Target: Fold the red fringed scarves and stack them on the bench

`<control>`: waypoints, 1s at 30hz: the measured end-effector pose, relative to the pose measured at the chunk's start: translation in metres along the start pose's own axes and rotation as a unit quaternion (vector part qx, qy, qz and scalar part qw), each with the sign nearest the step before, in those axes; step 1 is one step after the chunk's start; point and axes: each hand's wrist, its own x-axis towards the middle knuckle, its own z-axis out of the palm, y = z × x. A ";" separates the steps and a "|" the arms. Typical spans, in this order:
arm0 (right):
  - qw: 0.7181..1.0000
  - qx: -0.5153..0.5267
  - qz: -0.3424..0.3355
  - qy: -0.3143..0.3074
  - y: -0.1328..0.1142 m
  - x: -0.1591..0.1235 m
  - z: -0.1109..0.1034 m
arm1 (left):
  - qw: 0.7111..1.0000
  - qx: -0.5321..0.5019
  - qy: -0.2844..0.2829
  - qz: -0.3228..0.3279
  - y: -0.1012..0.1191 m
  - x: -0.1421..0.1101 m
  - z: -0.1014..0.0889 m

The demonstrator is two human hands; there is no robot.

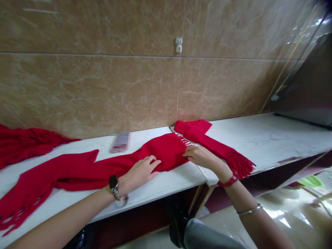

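Note:
A long red scarf [166,147] lies along the white tabletop, its right end fringed and its left part bunched and folded over. My left hand [140,173] rests on the scarf near its front edge, fingers apart. At the fringed right end, my right hand [203,157] is closed with thumb and finger on the scarf's edge. Just beyond that hand, a second red scarf [215,145] lies folded across itself, its fringe pointing to the front right. My right hand partly hides the gap between the two.
More red cloth [28,143] lies heaped at the far left. A small blurred flat box or packet [120,141] sits by the wall. The white tabletop [267,138] has a seam and a front edge over open shelves. A dark panel [308,83] stands far right.

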 end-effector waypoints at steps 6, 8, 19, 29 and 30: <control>0.998 0.059 0.005 -0.032 -0.004 0.008 -0.017 | 1.000 0.012 -0.016 0.003 -0.010 -0.027 0.008; 0.999 0.049 0.004 0.021 -0.017 0.024 -0.022 | 1.000 0.008 -0.003 0.006 -0.011 -0.031 0.011; 0.988 -0.026 0.120 -0.097 -0.054 0.090 0.040 | 0.995 0.003 -0.049 -0.085 -0.043 -0.061 0.000; 0.983 -0.050 0.129 -0.119 -0.053 0.103 0.040 | 0.964 0.003 0.013 -0.264 -0.135 -0.126 -0.039; 0.986 -0.043 0.124 -0.099 -0.062 0.111 0.038 | 0.940 0.023 0.010 -0.341 -0.148 -0.138 -0.042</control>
